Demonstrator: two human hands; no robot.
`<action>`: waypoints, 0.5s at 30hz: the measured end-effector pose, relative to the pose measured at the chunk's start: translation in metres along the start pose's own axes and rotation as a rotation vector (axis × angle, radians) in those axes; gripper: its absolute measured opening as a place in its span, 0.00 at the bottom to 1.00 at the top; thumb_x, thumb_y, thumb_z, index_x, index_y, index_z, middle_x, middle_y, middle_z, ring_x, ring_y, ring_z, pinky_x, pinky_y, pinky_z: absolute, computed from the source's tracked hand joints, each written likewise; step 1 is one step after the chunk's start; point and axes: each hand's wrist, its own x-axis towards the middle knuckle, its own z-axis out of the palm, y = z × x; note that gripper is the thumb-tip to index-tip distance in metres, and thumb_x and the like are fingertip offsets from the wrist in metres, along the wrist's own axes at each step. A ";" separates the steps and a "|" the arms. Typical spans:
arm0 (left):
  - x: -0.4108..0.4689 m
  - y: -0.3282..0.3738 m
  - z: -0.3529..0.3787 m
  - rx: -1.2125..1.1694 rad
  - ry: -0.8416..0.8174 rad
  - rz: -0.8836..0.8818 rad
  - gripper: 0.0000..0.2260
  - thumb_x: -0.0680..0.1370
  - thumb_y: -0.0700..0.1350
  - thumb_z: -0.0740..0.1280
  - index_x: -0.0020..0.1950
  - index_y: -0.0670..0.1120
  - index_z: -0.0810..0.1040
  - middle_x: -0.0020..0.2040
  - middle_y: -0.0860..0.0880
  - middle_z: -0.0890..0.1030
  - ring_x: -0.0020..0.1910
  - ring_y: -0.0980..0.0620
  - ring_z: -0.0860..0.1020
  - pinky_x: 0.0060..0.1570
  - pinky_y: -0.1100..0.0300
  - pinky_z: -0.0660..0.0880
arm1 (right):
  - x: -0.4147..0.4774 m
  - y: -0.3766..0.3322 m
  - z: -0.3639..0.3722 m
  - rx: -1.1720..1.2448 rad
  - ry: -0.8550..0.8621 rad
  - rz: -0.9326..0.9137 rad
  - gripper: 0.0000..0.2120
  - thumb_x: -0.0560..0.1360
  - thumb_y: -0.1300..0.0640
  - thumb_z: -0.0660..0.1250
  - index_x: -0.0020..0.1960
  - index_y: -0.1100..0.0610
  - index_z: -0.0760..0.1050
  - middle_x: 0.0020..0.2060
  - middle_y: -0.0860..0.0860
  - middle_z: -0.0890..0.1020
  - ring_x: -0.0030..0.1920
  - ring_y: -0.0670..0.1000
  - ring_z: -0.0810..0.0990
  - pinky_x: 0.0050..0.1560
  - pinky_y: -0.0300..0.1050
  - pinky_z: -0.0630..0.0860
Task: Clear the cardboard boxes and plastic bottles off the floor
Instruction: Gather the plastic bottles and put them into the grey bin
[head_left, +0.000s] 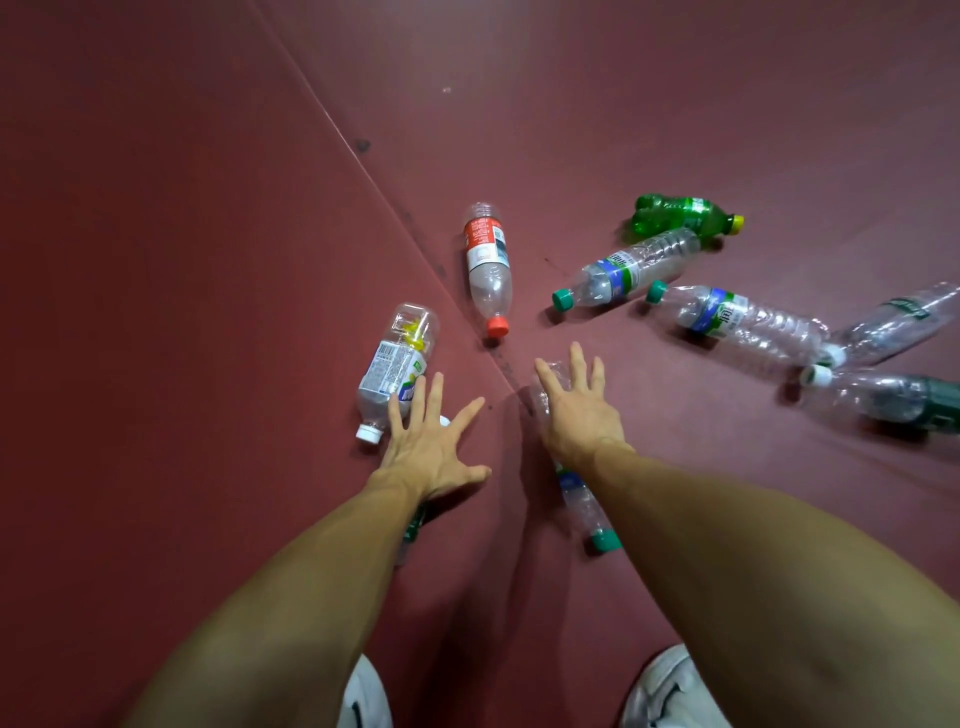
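Observation:
Several empty plastic bottles lie on the dark red floor (208, 208). My left hand (431, 441) hovers with fingers spread, just right of a clear white-capped bottle (395, 364); another bottle (413, 525) is mostly hidden under that wrist. My right hand (576, 410) is spread over a clear green-capped bottle (584, 506) that runs under the palm. Beyond the hands lie a red-labelled bottle (488, 270), two clear bottles with green caps (623, 270) (737, 317) and a green bottle (680, 213). No cardboard box is in view.
Two more clear bottles (893, 322) (883, 397) lie at the right edge. A floor seam (363, 166) runs diagonally from top centre toward the hands. My white shoes (363, 696) (670, 691) stand at the bottom.

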 end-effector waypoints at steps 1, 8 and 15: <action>-0.003 -0.002 0.000 0.011 0.001 0.012 0.44 0.71 0.70 0.65 0.80 0.65 0.43 0.80 0.42 0.33 0.77 0.42 0.29 0.74 0.37 0.33 | 0.003 -0.005 -0.001 0.001 0.003 -0.014 0.41 0.78 0.67 0.58 0.81 0.44 0.43 0.79 0.52 0.32 0.79 0.63 0.35 0.63 0.58 0.74; -0.026 -0.035 -0.001 0.227 0.013 0.048 0.46 0.72 0.72 0.61 0.81 0.59 0.39 0.80 0.41 0.33 0.78 0.41 0.31 0.74 0.34 0.37 | 0.019 -0.037 -0.005 0.003 0.006 -0.094 0.41 0.79 0.65 0.61 0.81 0.43 0.41 0.79 0.54 0.32 0.79 0.63 0.35 0.64 0.59 0.73; -0.028 -0.047 -0.001 0.319 -0.005 0.003 0.42 0.74 0.76 0.50 0.81 0.59 0.39 0.79 0.41 0.30 0.77 0.39 0.30 0.72 0.32 0.34 | 0.012 -0.028 0.004 -0.008 -0.117 -0.075 0.47 0.77 0.48 0.71 0.81 0.42 0.39 0.78 0.58 0.31 0.79 0.64 0.38 0.68 0.60 0.70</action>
